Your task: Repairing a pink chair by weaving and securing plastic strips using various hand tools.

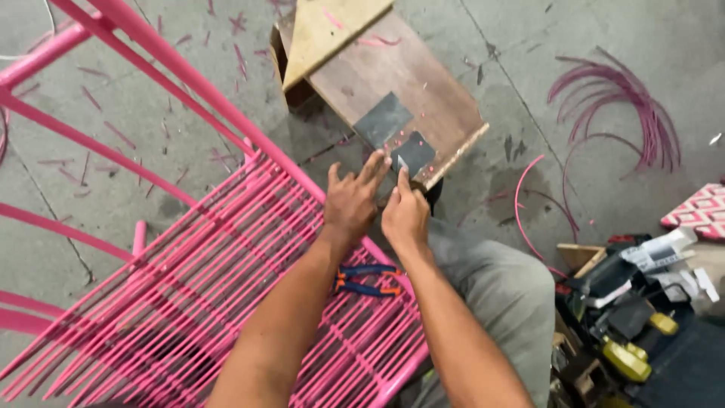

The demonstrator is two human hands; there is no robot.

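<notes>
My left hand (353, 201) reaches forward with its fingers spread, the fingertips touching the near corner of a brown wooden board (400, 83) that has dark patches on it. Beside it, my right hand (406, 213) pinches a small pale blade-like piece (401, 162) at the same corner; the piece is too small to name. Both forearms pass over a pink frame (226, 279) strung with pink cord. Blue and orange pliers (368, 279) lie on the strung surface, under my left wrist.
Loose pink cord loops (627, 106) lie on the concrete floor at the right, and short cut cord bits are scattered at the left. A box of tools (634, 317) with yellow-handled items sits at the lower right. A patterned pink cushion (698, 211) is at the right edge.
</notes>
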